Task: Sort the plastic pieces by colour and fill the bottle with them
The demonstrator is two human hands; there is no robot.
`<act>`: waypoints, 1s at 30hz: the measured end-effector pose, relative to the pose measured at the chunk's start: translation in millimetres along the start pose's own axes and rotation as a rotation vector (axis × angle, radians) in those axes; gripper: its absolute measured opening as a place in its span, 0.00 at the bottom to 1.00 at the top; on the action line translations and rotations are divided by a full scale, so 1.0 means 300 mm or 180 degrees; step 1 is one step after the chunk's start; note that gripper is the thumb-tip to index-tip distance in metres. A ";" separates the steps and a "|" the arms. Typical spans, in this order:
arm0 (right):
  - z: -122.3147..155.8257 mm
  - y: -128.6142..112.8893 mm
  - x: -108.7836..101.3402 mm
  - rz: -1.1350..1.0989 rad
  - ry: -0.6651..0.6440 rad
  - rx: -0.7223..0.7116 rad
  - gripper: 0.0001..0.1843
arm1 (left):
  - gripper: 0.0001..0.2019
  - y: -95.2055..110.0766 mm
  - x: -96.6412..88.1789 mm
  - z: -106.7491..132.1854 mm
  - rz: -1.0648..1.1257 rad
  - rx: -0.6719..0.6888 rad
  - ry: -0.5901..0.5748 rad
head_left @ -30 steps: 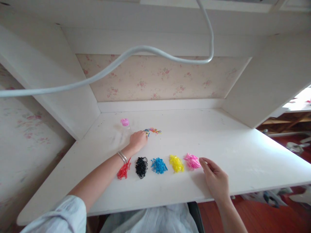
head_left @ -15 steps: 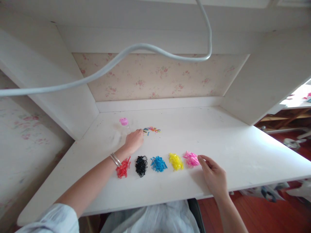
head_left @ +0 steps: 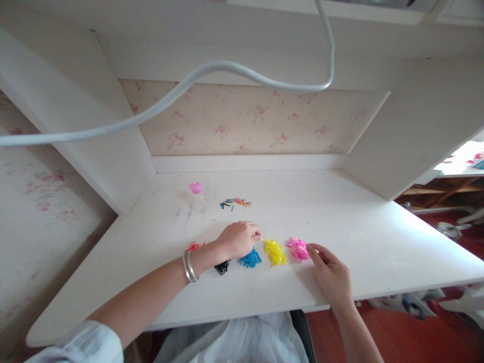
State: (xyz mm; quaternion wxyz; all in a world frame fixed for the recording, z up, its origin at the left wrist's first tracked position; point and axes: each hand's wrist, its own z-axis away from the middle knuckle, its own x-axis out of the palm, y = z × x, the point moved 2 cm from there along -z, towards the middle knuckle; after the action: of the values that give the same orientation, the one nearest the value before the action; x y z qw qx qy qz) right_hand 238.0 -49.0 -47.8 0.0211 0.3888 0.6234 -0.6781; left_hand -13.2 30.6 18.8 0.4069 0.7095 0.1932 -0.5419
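My left hand (head_left: 239,239) is pinched closed just beyond the blue pile, its fingertips at the upper left of the yellow rubber bands (head_left: 275,252). A thin pale-yellow strand, likely a band, shows at those fingertips. Thumb and forefinger together, my right hand (head_left: 333,275) rests at the right edge of the pink rubber bands (head_left: 298,249); whatever it pinches is hidden. Under the left hand and wrist, the blue rubber bands (head_left: 250,259), black rubber bands (head_left: 222,267) and red rubber bands (head_left: 194,246) are partly covered. A small mixed-colour heap of bands (head_left: 236,202) lies farther back.
A clear container with a pink lid (head_left: 196,188) stands at the back left of the white desk (head_left: 340,212). A white cable (head_left: 227,68) hangs across the upper view. Side panels (head_left: 401,121) border the desk.
My left hand has moved right and nearer, from the mixed heap to the yellow pile. The heap now shows fully, while the black and blue piles are partly covered. My right hand stays put.
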 end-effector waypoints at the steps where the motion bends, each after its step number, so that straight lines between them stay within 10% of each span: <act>1: 0.001 -0.001 0.000 -0.0001 0.0005 -0.0007 0.26 | 0.12 0.016 0.013 -0.014 0.0043 0.0039 -0.0013; 11: 0.004 -0.005 -0.005 -0.0015 -0.0006 -0.0038 0.26 | 0.11 0.083 0.090 -0.074 0.0158 0.0193 -0.0205; 18: 0.006 -0.005 -0.006 -0.0078 0.0018 -0.0066 0.26 | 0.12 0.000 -0.019 -0.025 0.0282 -0.0058 0.0230; 24: 0.003 -0.009 -0.007 0.0066 -0.0039 -0.0094 0.26 | 0.14 -0.129 -0.124 0.177 0.0697 -0.0697 0.0834; 30: 0.048 -0.072 0.049 0.0215 -0.0257 -0.0563 0.26 | 0.14 -0.204 -0.088 0.499 0.1223 -0.1629 0.1482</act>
State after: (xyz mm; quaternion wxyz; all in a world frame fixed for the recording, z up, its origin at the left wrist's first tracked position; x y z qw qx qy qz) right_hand 209.4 -49.9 -39.3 0.1032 0.3786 0.6660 -0.6344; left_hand -157.4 -46.6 8.5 0.6099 0.7123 0.2728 -0.2149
